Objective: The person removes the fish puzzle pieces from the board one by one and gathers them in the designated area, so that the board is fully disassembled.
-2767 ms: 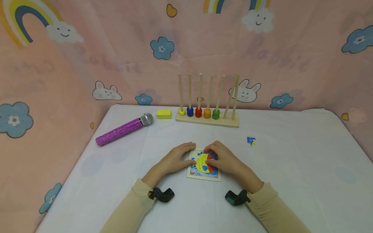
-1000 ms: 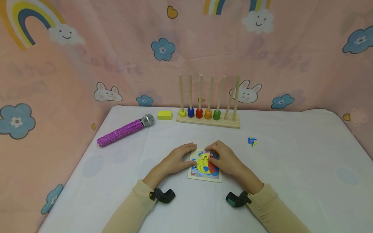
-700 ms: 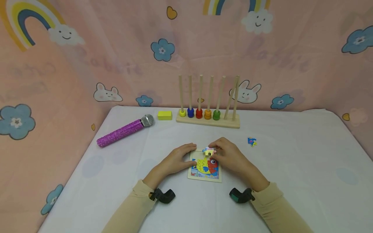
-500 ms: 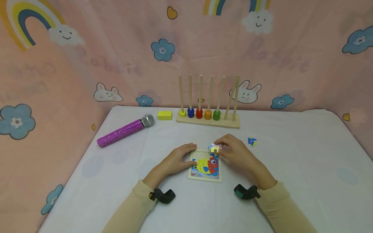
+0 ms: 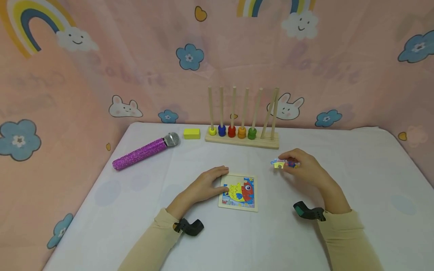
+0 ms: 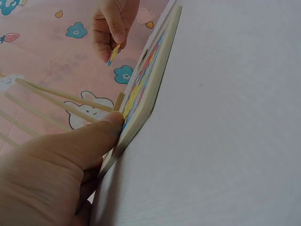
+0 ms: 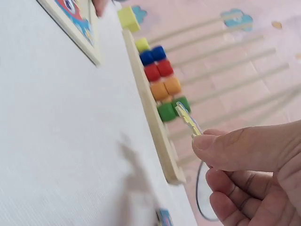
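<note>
A small wooden jigsaw puzzle [image 5: 237, 180] with a yellow and red fish lies on the white table, its top part showing a bare wood gap. My left hand [image 5: 202, 184] holds its left side, thumb [image 6: 96, 136] on the face and fingers along the edge. To the right and farther back, my right hand [image 5: 310, 171] pinches a yellow and blue jigsaw piece [image 5: 278, 164] between thumb and fingers, above the table. Just behind those fingertips, partly hidden, lies a second, mostly blue piece [image 5: 293, 164], whose edge [image 7: 164, 217] shows in the right wrist view.
At the back stands a wooden peg rack [image 5: 242, 141] with coloured beads on several upright pegs. Left of it lie a yellow block [image 5: 191, 134] and a purple glitter microphone [image 5: 145, 151]. A pink patterned cloth [image 5: 152, 67] hangs behind the table.
My right hand has lifted a piece out of the puzzle's top and carried it right and back, beside the loose blue piece. The left hand has stayed on the puzzle.
</note>
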The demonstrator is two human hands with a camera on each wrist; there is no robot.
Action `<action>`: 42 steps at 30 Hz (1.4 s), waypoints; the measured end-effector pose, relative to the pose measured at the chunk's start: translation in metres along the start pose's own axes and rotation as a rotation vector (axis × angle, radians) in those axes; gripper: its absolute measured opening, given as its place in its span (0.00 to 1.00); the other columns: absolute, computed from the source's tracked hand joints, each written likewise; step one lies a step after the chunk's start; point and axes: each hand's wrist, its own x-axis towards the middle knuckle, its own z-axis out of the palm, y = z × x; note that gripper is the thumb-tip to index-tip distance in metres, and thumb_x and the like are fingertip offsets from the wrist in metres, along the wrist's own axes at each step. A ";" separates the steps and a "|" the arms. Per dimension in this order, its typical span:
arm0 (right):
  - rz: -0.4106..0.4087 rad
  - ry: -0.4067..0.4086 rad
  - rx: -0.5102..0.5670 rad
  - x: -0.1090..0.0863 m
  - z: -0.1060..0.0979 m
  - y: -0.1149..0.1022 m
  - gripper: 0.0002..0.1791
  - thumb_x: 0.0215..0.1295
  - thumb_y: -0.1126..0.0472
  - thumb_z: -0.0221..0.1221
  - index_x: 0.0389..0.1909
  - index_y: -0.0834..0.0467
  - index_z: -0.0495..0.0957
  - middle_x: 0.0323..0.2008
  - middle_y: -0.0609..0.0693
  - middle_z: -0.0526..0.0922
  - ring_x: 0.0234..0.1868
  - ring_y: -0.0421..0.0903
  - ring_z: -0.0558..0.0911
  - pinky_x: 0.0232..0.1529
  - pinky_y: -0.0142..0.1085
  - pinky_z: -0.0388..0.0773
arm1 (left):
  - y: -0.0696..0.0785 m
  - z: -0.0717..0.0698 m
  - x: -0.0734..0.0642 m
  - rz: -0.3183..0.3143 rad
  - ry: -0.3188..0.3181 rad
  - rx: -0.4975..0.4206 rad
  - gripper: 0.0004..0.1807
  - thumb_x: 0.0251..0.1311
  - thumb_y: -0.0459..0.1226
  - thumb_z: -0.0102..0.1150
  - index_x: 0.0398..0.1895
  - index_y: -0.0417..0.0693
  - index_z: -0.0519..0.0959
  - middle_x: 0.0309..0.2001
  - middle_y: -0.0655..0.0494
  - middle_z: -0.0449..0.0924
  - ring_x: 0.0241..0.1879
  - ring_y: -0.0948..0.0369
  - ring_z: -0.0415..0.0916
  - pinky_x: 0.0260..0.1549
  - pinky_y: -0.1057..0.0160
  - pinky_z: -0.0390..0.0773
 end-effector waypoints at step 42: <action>0.207 0.076 -0.081 -0.031 -0.029 0.089 0.19 0.66 0.64 0.55 0.56 0.68 0.71 0.56 0.69 0.68 0.55 0.66 0.68 0.55 0.63 0.67 | 0.000 0.001 0.000 -0.004 0.002 -0.007 0.34 0.58 0.49 0.63 0.67 0.49 0.67 0.70 0.56 0.63 0.71 0.59 0.57 0.69 0.58 0.60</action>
